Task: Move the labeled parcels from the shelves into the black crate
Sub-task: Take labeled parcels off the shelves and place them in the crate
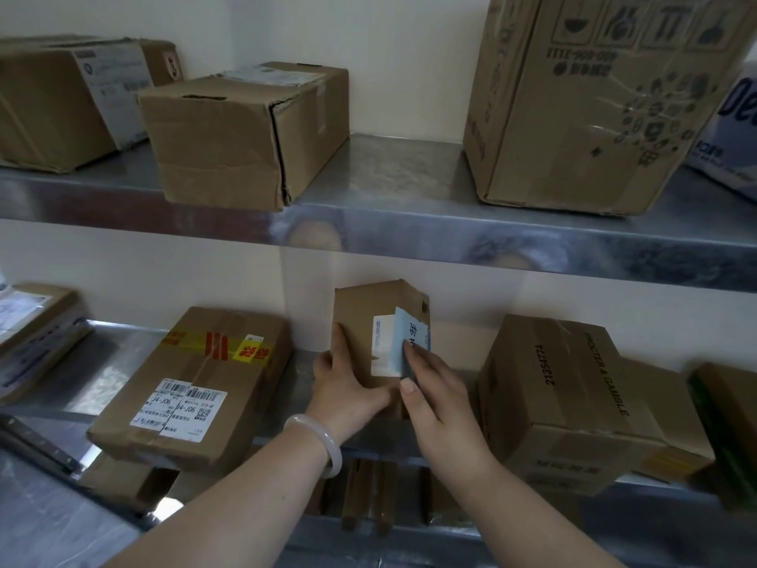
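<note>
The left hand grips the small parcel at its 7 o'clock corner. The right hand holds the 4 o'clock side, fingers pressed together on the label.

Arms outstretched, left hand and right hand hold a parcel.

On my feed, the upper shiny metal shelf carries, left to right, a brown cardboard box with a white label, a dented brown cardboard box, a tall printed cardboard carton and a white-and-blue package (cut off at the frame edge). The lower metal shelf bears a flat brown box with yellow-red tape, a small upright brown cardboard box and a brown carton lettered in black; I can't tell whether the small one's base touches.
</note>
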Available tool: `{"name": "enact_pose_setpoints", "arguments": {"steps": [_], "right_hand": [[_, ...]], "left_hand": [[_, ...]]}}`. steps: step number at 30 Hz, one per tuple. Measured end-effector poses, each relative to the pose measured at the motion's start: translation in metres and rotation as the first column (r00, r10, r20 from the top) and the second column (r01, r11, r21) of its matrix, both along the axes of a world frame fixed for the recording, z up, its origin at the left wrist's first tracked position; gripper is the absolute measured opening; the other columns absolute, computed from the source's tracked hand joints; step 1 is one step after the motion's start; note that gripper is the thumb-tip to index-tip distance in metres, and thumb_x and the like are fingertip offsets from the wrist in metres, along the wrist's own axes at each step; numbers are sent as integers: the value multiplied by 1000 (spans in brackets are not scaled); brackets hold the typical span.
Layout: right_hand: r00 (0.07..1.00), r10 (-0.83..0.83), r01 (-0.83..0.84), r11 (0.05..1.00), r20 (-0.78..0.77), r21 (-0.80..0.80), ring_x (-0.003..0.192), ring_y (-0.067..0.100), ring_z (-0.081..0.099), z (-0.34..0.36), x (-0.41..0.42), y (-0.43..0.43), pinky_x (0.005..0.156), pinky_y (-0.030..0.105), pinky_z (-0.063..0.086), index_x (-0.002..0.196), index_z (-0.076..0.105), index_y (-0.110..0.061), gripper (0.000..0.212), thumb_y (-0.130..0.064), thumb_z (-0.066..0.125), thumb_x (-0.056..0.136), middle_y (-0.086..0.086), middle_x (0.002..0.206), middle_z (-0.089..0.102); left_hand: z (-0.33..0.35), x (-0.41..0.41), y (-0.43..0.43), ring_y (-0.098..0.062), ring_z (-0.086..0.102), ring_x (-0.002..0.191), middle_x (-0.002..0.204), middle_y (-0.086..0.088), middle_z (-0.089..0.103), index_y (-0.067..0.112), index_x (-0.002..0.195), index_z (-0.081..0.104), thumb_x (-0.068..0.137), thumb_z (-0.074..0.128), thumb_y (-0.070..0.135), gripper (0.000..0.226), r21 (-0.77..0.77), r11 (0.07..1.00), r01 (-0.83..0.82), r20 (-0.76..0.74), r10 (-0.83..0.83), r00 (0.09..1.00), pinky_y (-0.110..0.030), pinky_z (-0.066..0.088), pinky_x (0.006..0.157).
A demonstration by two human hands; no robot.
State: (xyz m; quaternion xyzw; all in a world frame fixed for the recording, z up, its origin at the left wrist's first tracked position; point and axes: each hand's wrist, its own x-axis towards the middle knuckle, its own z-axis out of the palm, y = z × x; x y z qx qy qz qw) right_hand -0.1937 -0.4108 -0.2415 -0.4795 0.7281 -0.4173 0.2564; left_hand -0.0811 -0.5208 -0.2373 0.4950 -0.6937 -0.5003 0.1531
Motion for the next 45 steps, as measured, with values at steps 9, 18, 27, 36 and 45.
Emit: {"name": "enact_pose_setpoints", "arguments": {"steps": [9, 18, 27, 36, 45], "right_hand": [[998, -56, 56, 998, -41, -15, 143, 8, 19, 4, -16, -1, 113, 35, 34, 140, 29, -57, 51, -51, 48, 94, -19, 156, 17], [998, -35, 36, 999, 60, -12, 129, -2, 24, 6, -16, 4, 74, 1, 41, 135, 31, -56, 55, -30, 59, 95, -18, 154, 18], [984, -129, 135, 990, 121, -47, 125, -1, 29, 15, -8, 15, 65, 0, 44, 133, 40, -52, 57, -24, 66, 91, -20, 150, 22], [898, -406, 426, 898, 166, -109, 131, 5, 39, 22, 27, 50, 87, 23, 55, 132, 44, -52, 60, -23, 71, 87, -21, 147, 26], [595, -795, 800, 572, 118, -180, 123, -21, 34, 17, 127, 126, 83, 7, 48, 128, 46, -52, 59, -19, 72, 86, -27, 144, 28]], "left_hand": [[-8, 16, -1, -21, 43, 136, 153, 5, 37, 47, 153, 1, 41, 81, 76, 141, 243, 965, 96, -277, -25, 961, -48, 33, 116], [-2, 14, 5, -6, 53, 111, 136, 10, 54, 49, 146, 29, 83, 70, 47, 75, 247, 956, 160, -275, -90, 957, -27, 42, 93], [0, 21, -2, -16, 55, 122, 131, 12, 61, 54, 139, 42, 67, 75, 58, 79, 254, 940, 226, -309, -142, 940, -46, 43, 109], [4, 19, -7, -14, 68, 107, 122, 8, 69, 40, 133, 53, 83, 74, 33, 54, 256, 843, 473, -401, -353, 845, -33, 57, 87], [2, 34, 39, -13, 72, 97, 110, 6, 74, 29, 127, 57, 81, 78, 20, 52, 292, 567, 770, -475, -613, 631, -29, 58, 76]]}}
